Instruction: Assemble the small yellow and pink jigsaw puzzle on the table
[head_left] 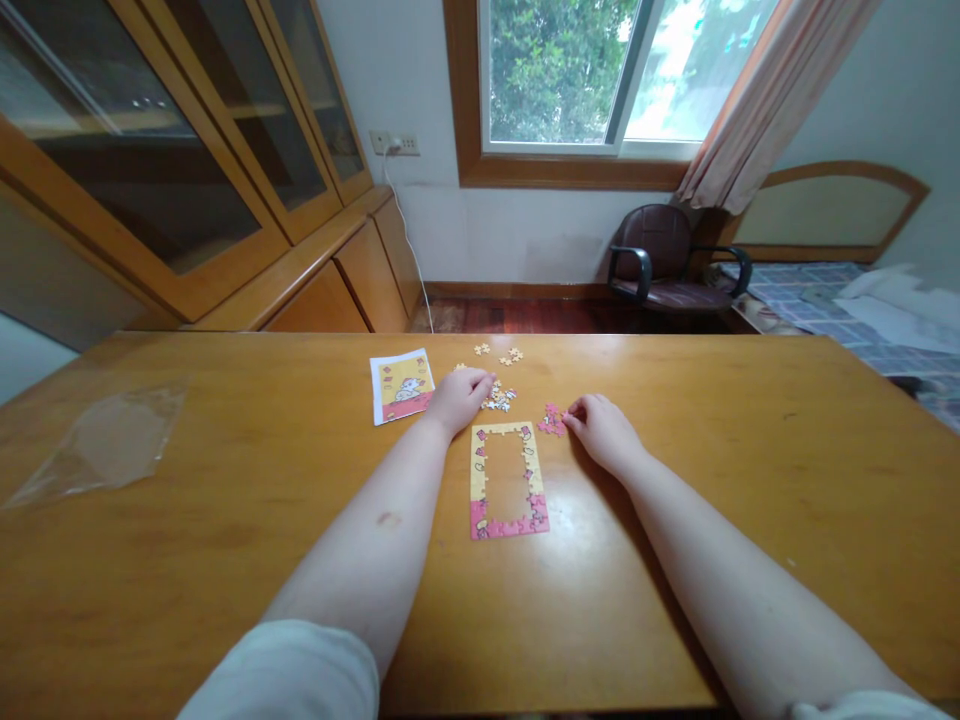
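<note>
Puzzle border sits joined on bench, middle open, & we're prob. sorting: L hand by mixed pcs, R hand at pink pcs, can't tell what either's fingers grip; next pick prob. calls for precise pinch.

Includes two hands, and one each of puzzle border, picture sheet, plastic bag, table, chair, window, curtain; plus loose pieces, too small to count.

brown armchair near bed; pink curtain beside window; glass-doored cabinet at left.
</note>
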